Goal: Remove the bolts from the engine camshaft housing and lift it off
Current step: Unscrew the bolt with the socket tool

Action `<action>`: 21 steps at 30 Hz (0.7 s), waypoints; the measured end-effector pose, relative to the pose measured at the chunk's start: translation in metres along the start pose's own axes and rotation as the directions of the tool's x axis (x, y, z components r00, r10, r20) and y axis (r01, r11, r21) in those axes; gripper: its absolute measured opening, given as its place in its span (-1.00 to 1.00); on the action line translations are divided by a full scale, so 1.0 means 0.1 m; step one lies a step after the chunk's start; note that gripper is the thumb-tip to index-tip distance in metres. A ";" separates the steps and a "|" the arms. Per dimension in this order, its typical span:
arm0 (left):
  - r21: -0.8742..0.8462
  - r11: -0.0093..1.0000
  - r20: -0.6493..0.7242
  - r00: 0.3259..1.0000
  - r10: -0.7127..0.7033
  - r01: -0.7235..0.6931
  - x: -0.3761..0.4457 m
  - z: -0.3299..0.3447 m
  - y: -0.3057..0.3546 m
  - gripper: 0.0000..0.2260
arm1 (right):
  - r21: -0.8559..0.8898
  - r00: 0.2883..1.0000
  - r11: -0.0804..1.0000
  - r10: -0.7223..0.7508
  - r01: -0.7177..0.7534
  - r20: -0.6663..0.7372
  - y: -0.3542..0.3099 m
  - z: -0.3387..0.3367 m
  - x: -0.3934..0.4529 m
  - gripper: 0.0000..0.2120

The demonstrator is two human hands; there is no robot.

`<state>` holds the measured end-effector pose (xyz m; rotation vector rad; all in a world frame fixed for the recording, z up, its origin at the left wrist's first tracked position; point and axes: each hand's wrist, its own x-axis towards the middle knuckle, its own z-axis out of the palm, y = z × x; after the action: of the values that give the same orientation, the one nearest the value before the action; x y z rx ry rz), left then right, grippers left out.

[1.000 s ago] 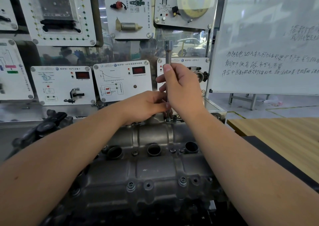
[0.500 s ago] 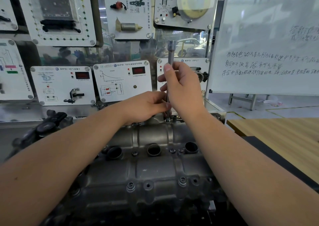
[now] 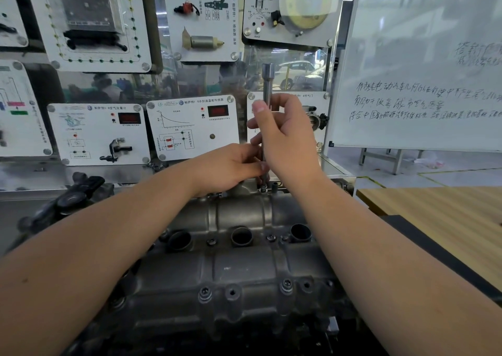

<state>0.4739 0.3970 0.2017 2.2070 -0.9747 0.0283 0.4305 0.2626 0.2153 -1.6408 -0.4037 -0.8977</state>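
Head view: right hand [image 3: 282,135] gripping upright socket extension [image 3: 268,84], risen slightly; left hand [image 3: 231,165] pinching shaft below, over far-edge bolt [image 3: 263,189] on camshaft housing [image 3: 244,268]. Probably spinning bolt out.

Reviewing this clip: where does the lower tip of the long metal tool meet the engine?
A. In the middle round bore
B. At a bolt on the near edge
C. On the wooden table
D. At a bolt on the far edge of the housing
D: the long metal tool, gripped upright by the right hand with the left hand at its lower shaft, ends at a bolt on the housing's far edge.
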 end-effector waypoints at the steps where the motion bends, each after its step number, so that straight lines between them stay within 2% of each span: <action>1: 0.002 1.000 0.001 1.000 0.013 -0.013 0.00 0.00 0.00 -0.78 | -0.014 1.000 1.000 -0.008 0.008 -0.004 0.01 0.00 0.00 -0.89; 9: -0.020 1.000 -0.003 1.000 0.005 -0.005 -0.02 0.01 0.02 -0.90 | -0.118 0.998 0.991 -0.060 0.061 0.009 0.02 0.00 0.01 -0.81; 15: 0.039 0.999 -0.012 1.000 0.008 -0.008 -0.01 0.01 0.03 -0.81 | -0.067 0.997 0.995 -0.074 0.074 0.000 0.04 0.00 -0.01 -0.90; 21: 0.019 1.000 -0.020 1.000 0.000 0.000 -0.01 0.01 0.02 -0.79 | -0.124 0.995 0.988 -0.099 0.097 -0.010 0.06 -0.01 0.01 -0.87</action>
<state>0.4711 0.3961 0.2017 2.2201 -0.9675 0.0593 0.4346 0.2595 0.2117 -1.7369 -0.4281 -1.0265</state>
